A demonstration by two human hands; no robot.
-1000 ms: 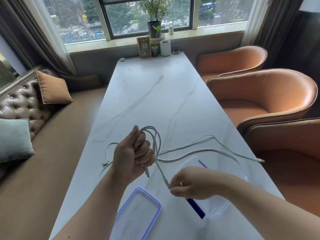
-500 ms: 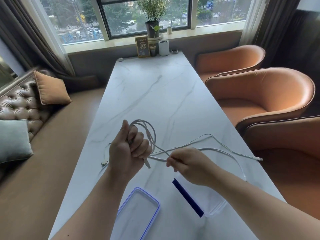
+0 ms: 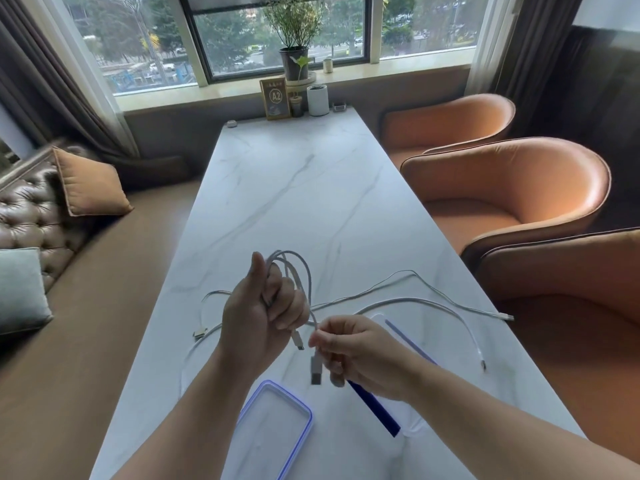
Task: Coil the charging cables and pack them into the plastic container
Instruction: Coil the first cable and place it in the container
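Since the white cable [image 3: 304, 282] is light and floppy, left hand [image 3: 263, 313] fists its loops while right hand [image 3: 349, 344] pinches the tail near the plug, just above the container [image 3: 401, 341]; grab there.

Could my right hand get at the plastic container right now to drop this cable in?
Probably yes. The right hand hovers right over the open container, its lid lying off to the side. But the hand is pinching the cable end, which the left hand grips.
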